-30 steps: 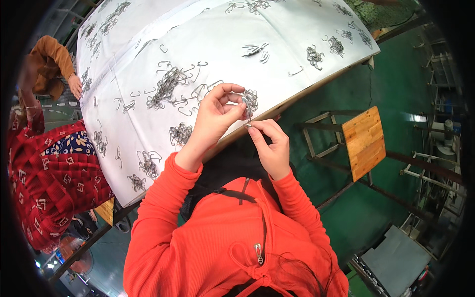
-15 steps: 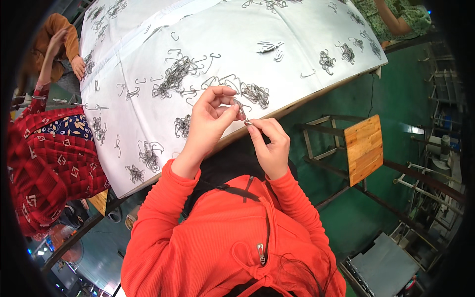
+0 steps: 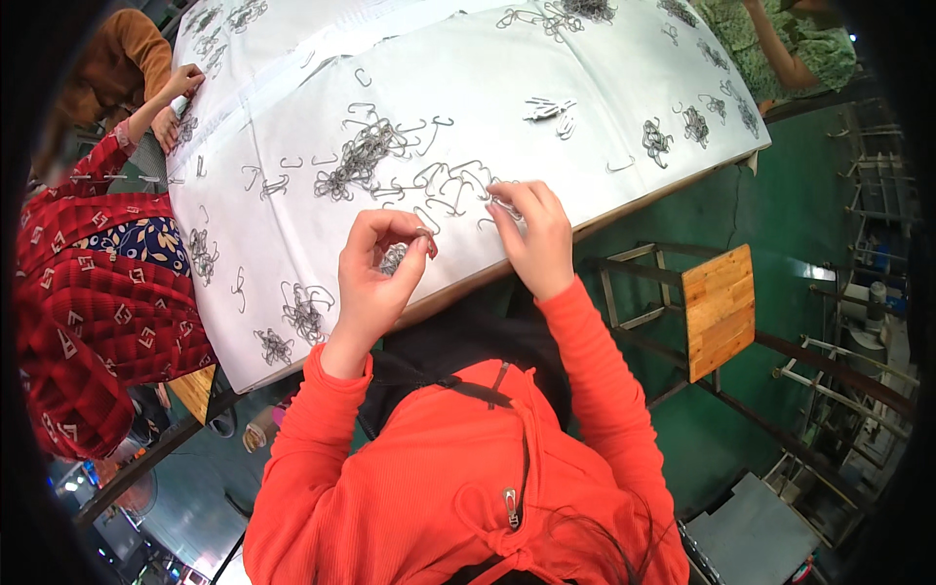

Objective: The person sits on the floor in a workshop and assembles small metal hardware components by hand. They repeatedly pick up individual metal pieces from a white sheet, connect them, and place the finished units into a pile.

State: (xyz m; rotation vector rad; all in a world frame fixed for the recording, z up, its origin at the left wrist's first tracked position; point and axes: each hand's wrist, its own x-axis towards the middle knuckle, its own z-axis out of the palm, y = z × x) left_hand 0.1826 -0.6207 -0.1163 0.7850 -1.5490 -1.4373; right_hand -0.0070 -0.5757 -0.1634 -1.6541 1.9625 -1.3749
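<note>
My left hand is above the near edge of the table, thumb and fingers pinched on a small metal wire hook. Most of that hook is hidden by the fingertips. To its right, my right hand reaches over a small pile of wire hooks, thumb and forefinger a little apart at the pile's edge. The hand covers much of this pile. Loose bent hooks lie spread just beyond both hands. A larger tangled heap of hooks sits farther left.
A white sheet covers the table, with more hook piles and a cluster of pale strips. People sit at the left, one in a red patterned garment, and one in green at far right. A wooden stool stands right.
My hands have parted: the left drew down and left with the small hook, and the right moved up to the pile. At the left, a co-worker's hand has moved onto the table edge.
</note>
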